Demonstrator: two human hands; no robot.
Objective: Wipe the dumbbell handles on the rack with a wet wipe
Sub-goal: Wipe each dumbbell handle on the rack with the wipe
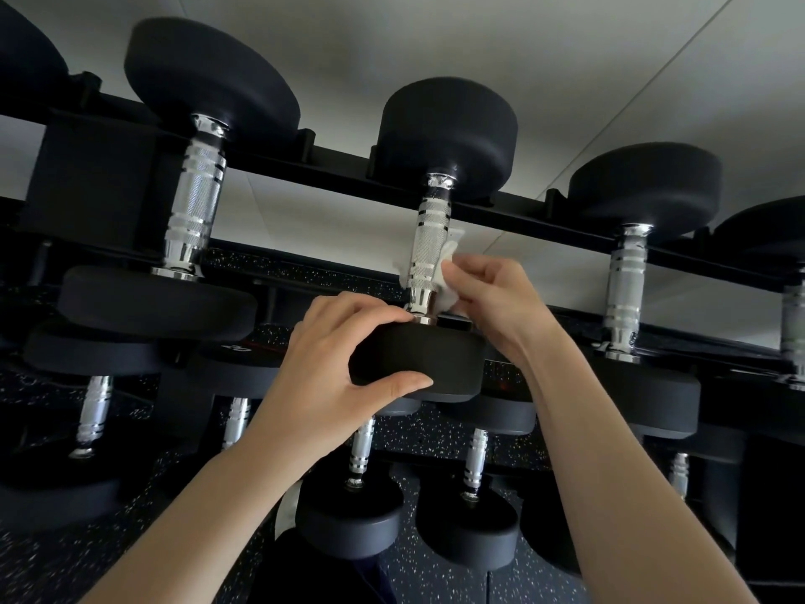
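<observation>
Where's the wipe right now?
Head view, near centre: the wet wipe is pressed to the middle top-row dumbbell handle by the right hand, above the left hand gripping the weight head.

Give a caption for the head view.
Left hand grips dumbbell head; right hand holds wet wipe on the handle.

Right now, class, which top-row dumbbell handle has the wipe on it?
The middle handle: the right hand holds the wipe against it; others are bare.

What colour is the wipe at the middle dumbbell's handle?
White. The head view shows the wet wipe pinched by the right hand against the handle.
</observation>
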